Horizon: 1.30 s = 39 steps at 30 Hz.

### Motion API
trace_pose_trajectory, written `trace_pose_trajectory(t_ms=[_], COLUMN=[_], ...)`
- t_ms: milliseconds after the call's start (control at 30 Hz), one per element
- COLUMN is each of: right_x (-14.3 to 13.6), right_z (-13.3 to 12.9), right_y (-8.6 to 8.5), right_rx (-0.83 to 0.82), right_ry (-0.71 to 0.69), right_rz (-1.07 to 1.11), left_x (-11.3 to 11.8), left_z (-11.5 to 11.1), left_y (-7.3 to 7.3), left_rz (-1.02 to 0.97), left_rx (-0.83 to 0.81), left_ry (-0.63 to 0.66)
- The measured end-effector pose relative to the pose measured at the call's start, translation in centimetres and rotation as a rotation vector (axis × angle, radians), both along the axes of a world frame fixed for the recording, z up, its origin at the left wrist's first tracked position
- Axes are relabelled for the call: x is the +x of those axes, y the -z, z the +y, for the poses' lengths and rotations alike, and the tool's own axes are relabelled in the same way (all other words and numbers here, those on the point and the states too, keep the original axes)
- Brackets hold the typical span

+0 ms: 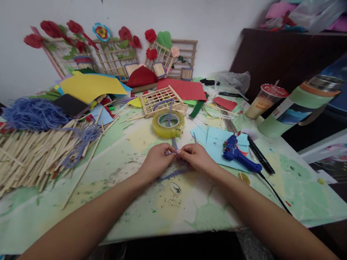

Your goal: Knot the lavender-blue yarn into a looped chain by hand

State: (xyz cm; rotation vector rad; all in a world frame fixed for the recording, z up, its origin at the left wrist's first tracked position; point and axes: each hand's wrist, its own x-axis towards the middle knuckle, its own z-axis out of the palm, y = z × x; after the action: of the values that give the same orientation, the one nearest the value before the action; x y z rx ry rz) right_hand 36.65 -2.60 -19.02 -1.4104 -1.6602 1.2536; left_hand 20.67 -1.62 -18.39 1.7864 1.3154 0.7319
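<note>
My left hand (157, 161) and my right hand (196, 157) meet fingertip to fingertip over the table. Both pinch a thin purple-blue cord (172, 173). One length of it runs up from my fingers to a roll of clear yellowish tape (159, 131) and on over a small wooden stick lattice (149, 99). Another stretch droops below my hands towards the tabletop. Just where the fingertips press together, the cord is mostly hidden. Light blue paper (214, 140) and a blue glue gun (240, 154) lie to the right of my right hand.
Wooden sticks (17, 161) and a heap of purple-blue cord (33, 112) cover the left side. A sealed drink cup (261, 101) and a green flask (297, 108) stand at the right. Behind are coloured papers (92, 86) and lattices with red paper flowers (51, 29).
</note>
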Motion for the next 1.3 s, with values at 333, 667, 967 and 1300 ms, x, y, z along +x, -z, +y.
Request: trace_pose_trajectory(t_ms=[333, 667, 967, 1300], right_x=[-0.9, -0.7, -0.8, -0.7], right_z=[1.3, 1.4, 1.3, 0.9], right_y=[-0.5, 0.4, 0.7, -0.3], right_rx=[-0.125, -0.063, -0.022, -0.117], right_ry=[0.058, 0.095, 0.126, 0.131], right_rz=[0.104, 0.260, 0.315, 0.256], left_x=[0.2, 0.0, 0.4, 0.3], left_z=[-0.3, 0.1, -0.7, -0.1], left_y=[-0.3, -0.9, -1.6, -0.2], left_rz=[-0.026, -0.247, -0.357, -0.286], left_rx=[-0.029, -0.291, -0.389, -0.292], left_ry=[-0.029, -0.006, 0.001, -0.036])
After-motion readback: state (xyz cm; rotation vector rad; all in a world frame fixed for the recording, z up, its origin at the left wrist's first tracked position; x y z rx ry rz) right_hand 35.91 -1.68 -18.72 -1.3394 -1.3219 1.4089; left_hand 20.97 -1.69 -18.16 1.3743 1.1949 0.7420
